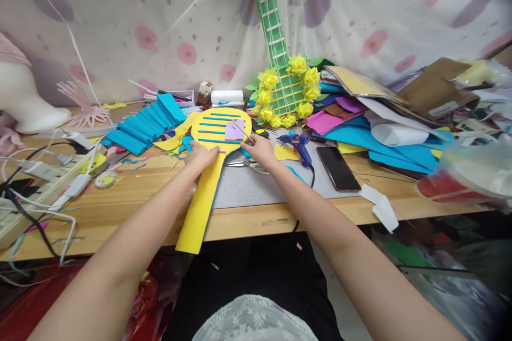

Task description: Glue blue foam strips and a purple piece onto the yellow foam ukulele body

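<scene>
A yellow guitar-shaped cutout (208, 192) with several blue strips across its round body lies on the table, its long neck reaching past the front edge. A small lilac paper piece (234, 130) rests on the round part. My left hand (202, 157) is closed on the cutout where neck and body meet; some of its fingers are hidden. A short purple strip (221, 151) shows by its fingertips. With my right hand (261, 150) I pinch a thin brown stick (242, 131), its far end over the lilac paper. Scissors (237, 163) lie partly under the cutout's right side.
A blue glue gun (298, 146) and a phone (338, 169) lie to the right on a grey cutting mat (256, 192). Behind stands a green guitar with yellow flowers (286, 90). Paper sheets (384, 138) pile at right; cabled power strips (40, 192) sit left.
</scene>
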`<state>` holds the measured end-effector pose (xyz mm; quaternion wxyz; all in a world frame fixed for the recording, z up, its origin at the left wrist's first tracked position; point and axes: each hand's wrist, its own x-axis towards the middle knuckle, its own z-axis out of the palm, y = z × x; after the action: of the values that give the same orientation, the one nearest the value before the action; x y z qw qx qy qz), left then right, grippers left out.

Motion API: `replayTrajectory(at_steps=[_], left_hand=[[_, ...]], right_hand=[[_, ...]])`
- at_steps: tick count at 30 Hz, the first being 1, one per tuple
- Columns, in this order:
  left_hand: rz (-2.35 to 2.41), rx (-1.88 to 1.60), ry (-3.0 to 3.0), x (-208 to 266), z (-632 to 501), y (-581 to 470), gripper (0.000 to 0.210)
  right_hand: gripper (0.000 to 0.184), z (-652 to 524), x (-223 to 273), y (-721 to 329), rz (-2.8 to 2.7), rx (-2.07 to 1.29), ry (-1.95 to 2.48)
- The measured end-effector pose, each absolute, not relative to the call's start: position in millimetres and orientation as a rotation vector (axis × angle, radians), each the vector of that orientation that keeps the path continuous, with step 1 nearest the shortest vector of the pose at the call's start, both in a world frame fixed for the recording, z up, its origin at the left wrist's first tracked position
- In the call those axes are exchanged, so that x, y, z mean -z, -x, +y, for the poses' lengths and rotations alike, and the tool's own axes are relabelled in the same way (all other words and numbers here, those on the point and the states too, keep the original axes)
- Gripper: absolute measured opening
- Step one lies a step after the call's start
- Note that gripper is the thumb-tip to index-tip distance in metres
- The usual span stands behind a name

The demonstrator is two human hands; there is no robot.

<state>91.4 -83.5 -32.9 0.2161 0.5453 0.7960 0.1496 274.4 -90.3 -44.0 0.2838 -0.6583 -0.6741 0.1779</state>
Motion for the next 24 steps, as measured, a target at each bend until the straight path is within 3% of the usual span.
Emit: replayTrajectory(at_steps=[4,8,10,16,24], left_hand=[[2.285,-0.353,-1.475,34,-84,-89,0.087],[2.217,-0.433,-1.502,42,-78,-77,0.087],[2.168,-0.527,-1.504,49,-76,-68,0.078],[1.88,-0.859,-1.86,60,-74,-44,0.024],[1.59,-0.915,-1.977,58,-70,-44,0.021]], right_hand=[[0.023,-90,44,-247,-1.848,-0.743,1.625],[0.02,-85,47,-225,-1.933,-0.685,1.689],[0.016,-84,47,-221,-1.954,-0.657,1.72],[0.015,-81,45,-224,-1.949,-0.652,1.746],[0.017,-77,48,-226,-1.988,-0.653,1.72]])
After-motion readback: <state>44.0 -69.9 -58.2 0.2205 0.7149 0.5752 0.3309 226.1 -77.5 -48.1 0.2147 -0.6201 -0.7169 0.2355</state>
